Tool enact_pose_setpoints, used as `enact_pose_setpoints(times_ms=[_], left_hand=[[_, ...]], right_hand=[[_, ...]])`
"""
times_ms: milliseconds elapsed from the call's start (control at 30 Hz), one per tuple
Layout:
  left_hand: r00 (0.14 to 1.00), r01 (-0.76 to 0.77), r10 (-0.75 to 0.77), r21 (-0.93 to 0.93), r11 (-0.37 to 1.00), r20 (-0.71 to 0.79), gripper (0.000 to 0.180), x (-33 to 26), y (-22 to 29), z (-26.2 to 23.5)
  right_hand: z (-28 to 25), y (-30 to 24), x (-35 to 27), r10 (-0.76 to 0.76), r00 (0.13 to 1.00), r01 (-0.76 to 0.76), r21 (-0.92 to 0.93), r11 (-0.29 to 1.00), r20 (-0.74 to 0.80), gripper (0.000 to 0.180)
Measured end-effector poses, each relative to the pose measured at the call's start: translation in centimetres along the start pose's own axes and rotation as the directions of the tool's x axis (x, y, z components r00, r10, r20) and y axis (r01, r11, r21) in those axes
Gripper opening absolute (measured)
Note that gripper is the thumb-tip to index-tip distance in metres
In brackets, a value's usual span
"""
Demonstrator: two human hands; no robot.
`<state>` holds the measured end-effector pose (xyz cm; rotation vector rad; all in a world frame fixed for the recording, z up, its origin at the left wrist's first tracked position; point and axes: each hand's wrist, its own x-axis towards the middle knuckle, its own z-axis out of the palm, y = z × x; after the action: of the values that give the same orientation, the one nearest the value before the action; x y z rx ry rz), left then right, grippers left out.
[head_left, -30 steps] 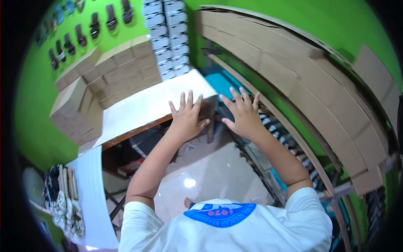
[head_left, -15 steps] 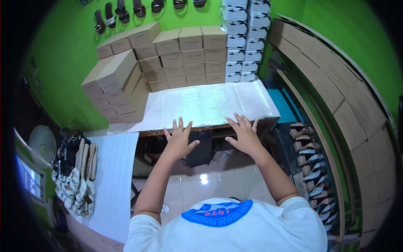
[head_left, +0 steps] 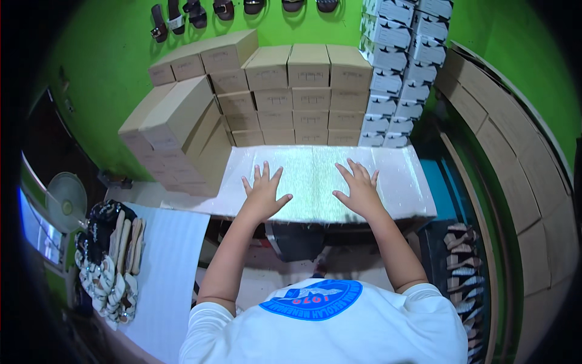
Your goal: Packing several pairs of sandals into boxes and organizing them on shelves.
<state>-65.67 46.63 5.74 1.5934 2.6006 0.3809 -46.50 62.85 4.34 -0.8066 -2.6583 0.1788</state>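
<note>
My left hand (head_left: pixel 263 197) is held out palm down over the near part of a table (head_left: pixel 309 176) with a shiny whitish cover. Its fingers are spread and it holds nothing. My right hand (head_left: pixel 359 193) is stretched out the same way to the right, fingers apart, also bare. I cannot tell whether either hand touches the cover. Behind them, brown cardboard boxes (head_left: pixel 311 100) stand stacked along the table's back, and more brown boxes (head_left: pixel 182 130) are piled on its left end. White boxes with black stars (head_left: pixel 388 73) rise in tall columns at the back right.
Pale and dark sandals (head_left: pixel 112 267) are heaped on a white-covered surface (head_left: pixel 170 267) at the left, near a fan (head_left: pixel 65 197). Several shoes (head_left: pixel 464 267) line a rack on the right, beside large cardboard panels (head_left: pixel 503 158). Sandals (head_left: pixel 224 8) hang on the green wall.
The view has shifted closer to the table, so the table and boxes sit lower and larger. Both hands now appear over the cover instead of at its front edge, still spread.
</note>
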Motion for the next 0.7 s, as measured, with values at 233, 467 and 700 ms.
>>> enact_pose_setpoints(times_ms=[233,467,700], left_hand=[[0.999,-0.027,0.026,-0.027,0.999,-0.033,0.073,9.6,-0.2,-0.7],[0.996,-0.042,0.037,-0.062,0.997,-0.083,0.067,16.3,0.4,-1.2],[0.927,-0.131,0.146,0.067,0.989,-0.346,0.061,24.1,-0.4,-2.6]], right_hand=[[0.0,4.6,9.1,-0.046,0.999,0.046,-0.004,0.999,0.009,0.066],[1.3,7.4,15.8,-0.091,0.996,0.091,0.019,0.996,-0.010,0.066],[1.6,7.9,24.4,-0.140,0.973,0.124,-0.096,0.988,-0.185,0.067]])
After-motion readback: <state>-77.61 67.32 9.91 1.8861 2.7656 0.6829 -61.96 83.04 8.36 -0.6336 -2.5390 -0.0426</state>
